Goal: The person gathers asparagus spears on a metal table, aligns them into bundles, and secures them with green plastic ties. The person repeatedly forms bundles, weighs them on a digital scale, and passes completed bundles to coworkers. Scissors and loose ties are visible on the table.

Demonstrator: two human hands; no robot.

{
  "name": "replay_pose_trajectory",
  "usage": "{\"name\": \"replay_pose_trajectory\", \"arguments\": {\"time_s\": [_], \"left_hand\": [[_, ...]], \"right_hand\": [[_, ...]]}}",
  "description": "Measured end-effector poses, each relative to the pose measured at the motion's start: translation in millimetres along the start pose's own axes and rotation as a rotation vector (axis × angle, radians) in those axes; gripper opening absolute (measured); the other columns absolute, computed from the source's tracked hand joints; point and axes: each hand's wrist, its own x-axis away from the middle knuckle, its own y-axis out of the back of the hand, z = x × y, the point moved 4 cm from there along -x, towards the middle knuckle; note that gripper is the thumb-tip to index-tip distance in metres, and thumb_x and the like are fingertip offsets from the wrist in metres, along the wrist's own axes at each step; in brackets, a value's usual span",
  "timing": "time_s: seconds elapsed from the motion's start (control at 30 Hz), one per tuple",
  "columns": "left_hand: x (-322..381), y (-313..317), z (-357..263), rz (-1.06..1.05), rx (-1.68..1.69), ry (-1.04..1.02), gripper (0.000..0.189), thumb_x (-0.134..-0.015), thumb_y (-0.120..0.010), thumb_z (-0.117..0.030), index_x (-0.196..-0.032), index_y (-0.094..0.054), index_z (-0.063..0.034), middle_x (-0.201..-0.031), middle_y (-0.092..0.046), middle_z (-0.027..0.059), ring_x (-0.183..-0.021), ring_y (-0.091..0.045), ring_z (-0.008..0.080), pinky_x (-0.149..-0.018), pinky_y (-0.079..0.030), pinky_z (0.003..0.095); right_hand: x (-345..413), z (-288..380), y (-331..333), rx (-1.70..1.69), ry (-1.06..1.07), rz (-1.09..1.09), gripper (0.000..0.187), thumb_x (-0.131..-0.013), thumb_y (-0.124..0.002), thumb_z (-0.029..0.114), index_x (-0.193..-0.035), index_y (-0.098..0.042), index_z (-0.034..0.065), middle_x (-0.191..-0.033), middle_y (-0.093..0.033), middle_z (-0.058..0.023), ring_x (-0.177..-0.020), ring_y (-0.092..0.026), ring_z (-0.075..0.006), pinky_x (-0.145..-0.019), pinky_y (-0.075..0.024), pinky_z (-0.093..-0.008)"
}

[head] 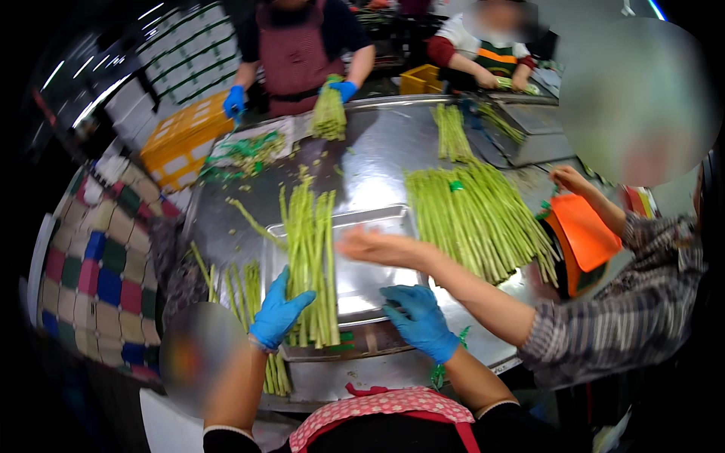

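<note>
A loose bunch of green asparagus point(308, 260) lies lengthwise over the left part of a shallow metal tray point(368, 283). My left hand point(280, 311), in a blue glove, rests against the left side of these spears, thumb and fingers apart. At the tray's front right corner is my right hand point(422, 320), also gloved in blue. Its fingers are slightly bent and apart, with nothing seen in them. More asparagus point(243, 289) lies left of my left hand, partly hidden behind it and my forearm.
A co-worker's bare hand point(365, 246), blurred, reaches over the tray from the right. Beyond that arm lies a large asparagus pile point(476, 221) on the metal table point(385, 136). Across the table a gloved person holds an asparagus bundle point(328, 116). Trimmings point(260, 150) and a yellow crate point(184, 141) are far left.
</note>
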Motion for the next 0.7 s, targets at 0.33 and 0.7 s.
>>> {"name": "replay_pose_trajectory", "arguments": {"time_s": [0.33,0.7], "left_hand": [[46.8,39.0,13.0,-0.251,0.531,0.021,0.04,-0.085,-0.059,-0.009,-0.123,-0.049,-0.0018,-0.115,-0.055,0.0091,-0.105,-0.053,0.0162,-0.092,-0.041,0.0277],[68.8,89.8,47.4,-0.477,0.659,-0.038,0.031,-0.089,-0.051,-0.011,-0.117,-0.051,0.0013,-0.108,-0.059,0.0121,-0.097,-0.059,0.019,-0.084,-0.048,0.0283]], "right_hand": [[-2.1,2.8,-14.6,-0.068,-0.041,0.087,0.026,-0.077,-0.065,0.008,-0.102,-0.062,0.0052,-0.091,-0.063,-0.0094,-0.079,-0.059,-0.0241,-0.073,-0.0439,-0.0334],[-7.4,17.4,-20.3,-0.125,-0.02,0.102,0.026,-0.079,-0.062,0.0,-0.105,-0.061,0.0018,-0.092,-0.063,-0.0127,-0.083,-0.061,-0.0219,-0.074,-0.0487,-0.0302]]}}
